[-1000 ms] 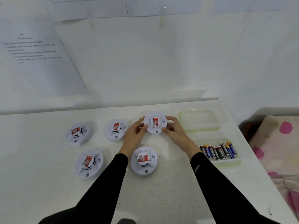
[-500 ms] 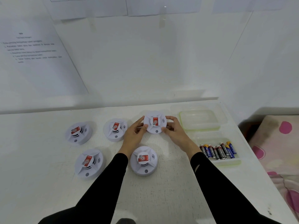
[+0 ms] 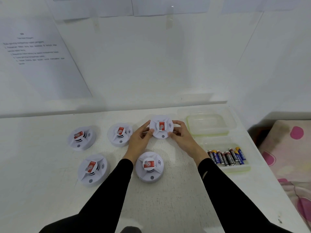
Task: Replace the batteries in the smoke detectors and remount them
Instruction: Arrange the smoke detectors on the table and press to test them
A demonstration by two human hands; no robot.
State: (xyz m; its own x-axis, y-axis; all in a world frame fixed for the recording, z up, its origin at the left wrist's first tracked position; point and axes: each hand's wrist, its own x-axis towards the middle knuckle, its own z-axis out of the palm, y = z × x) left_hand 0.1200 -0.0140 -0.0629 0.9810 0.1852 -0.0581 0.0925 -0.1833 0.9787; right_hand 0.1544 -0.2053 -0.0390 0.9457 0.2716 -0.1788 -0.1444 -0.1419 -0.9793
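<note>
Near the white tabletop's (image 3: 168, 207) far edge, the round white plastic smoke detector (image 3: 161, 126) with a red label sits between both hands — left hand (image 3: 140, 140) and right hand (image 3: 182, 139) gripping opposite rims, fingers curled around it — placed for a twist.

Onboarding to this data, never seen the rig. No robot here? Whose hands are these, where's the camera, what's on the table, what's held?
No robot: a person works with bare hands, filmed by one wide-angle camera worn on the head, looking forward and down. The left hand and right hand grip one white smoke detector by its rim. Four more detectors lie on the white table. At right, a clear tray holds batteries; beyond it sits another clear container.
</note>
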